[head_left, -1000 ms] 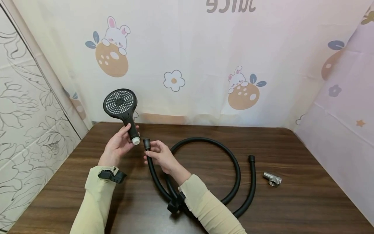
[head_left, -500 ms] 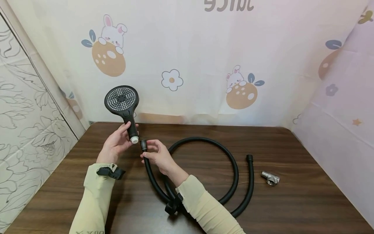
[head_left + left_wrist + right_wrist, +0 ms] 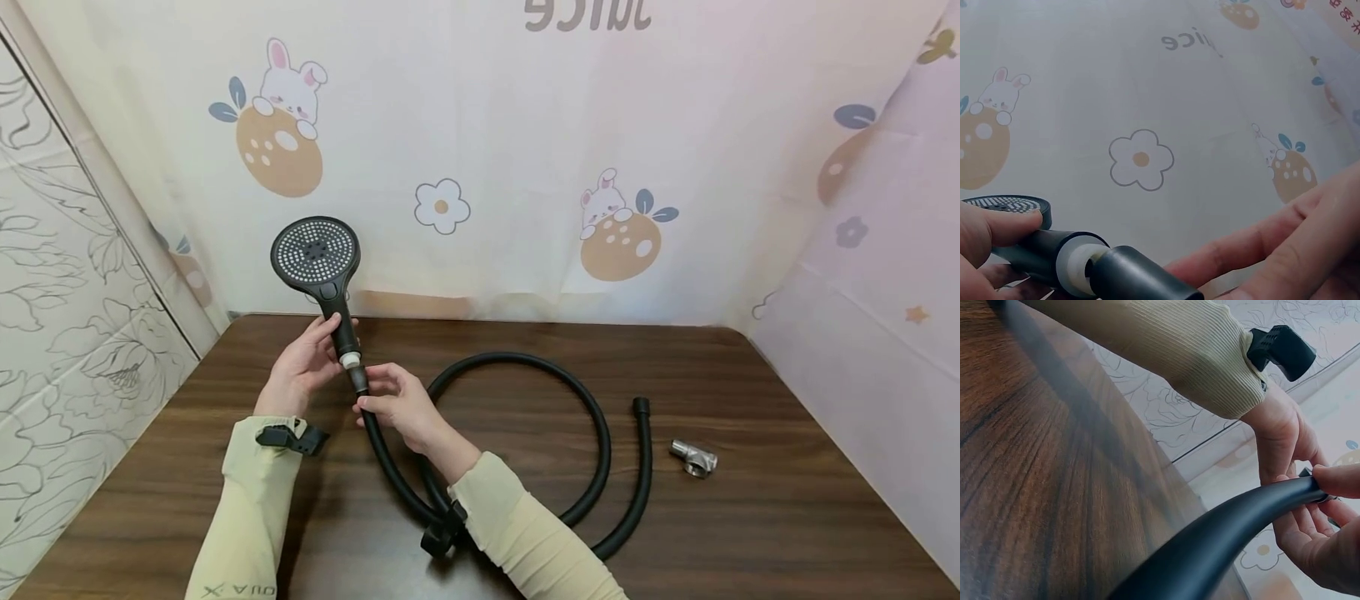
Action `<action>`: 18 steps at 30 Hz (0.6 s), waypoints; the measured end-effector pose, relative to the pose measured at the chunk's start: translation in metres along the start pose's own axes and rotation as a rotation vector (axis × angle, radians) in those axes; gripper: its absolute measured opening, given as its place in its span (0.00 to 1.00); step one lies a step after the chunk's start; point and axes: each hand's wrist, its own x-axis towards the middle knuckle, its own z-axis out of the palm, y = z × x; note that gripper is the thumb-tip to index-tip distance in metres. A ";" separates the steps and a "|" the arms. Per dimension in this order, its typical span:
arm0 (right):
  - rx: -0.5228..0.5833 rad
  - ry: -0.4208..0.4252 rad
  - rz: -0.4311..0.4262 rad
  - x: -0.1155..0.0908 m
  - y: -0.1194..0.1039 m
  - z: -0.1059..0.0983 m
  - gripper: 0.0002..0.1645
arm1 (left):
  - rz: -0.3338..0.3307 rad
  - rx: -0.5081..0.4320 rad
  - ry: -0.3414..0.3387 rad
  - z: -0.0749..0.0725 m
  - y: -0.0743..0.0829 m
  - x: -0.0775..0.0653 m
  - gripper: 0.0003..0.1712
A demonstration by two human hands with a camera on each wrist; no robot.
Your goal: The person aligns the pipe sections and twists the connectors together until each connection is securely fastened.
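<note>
A black shower head (image 3: 315,252) with a pale spray face is held up by its handle in my left hand (image 3: 302,371). My right hand (image 3: 405,410) pinches a black shower hose (image 3: 390,467) just below its end fitting (image 3: 358,379). In the left wrist view the hose fitting (image 3: 1141,275) meets the white threaded end (image 3: 1080,267) of the handle at a tilt, with part of the white end still showing. The hose (image 3: 1222,531) runs past the right wrist camera up to the pinching fingers.
The hose loops across the brown wooden table (image 3: 750,517), its other end (image 3: 641,407) lying to the right. Beside that end lies a small chrome fitting (image 3: 694,458). A printed curtain (image 3: 510,125) hangs behind the table.
The hose end has moved left and now meets the white end of the shower head handle; a gap lay between them before. The shower head has shifted slightly up and right.
</note>
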 end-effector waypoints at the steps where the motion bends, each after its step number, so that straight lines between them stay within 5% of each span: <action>1: 0.000 -0.002 0.002 0.001 0.001 0.000 0.23 | 0.000 0.005 0.003 0.000 -0.001 0.000 0.14; 8: 0.001 0.009 0.019 0.003 0.002 -0.002 0.23 | 0.025 0.016 -0.004 0.001 -0.003 0.001 0.15; 18: -0.034 0.093 0.000 0.004 -0.001 0.003 0.22 | 0.165 0.148 0.010 0.014 -0.006 -0.004 0.17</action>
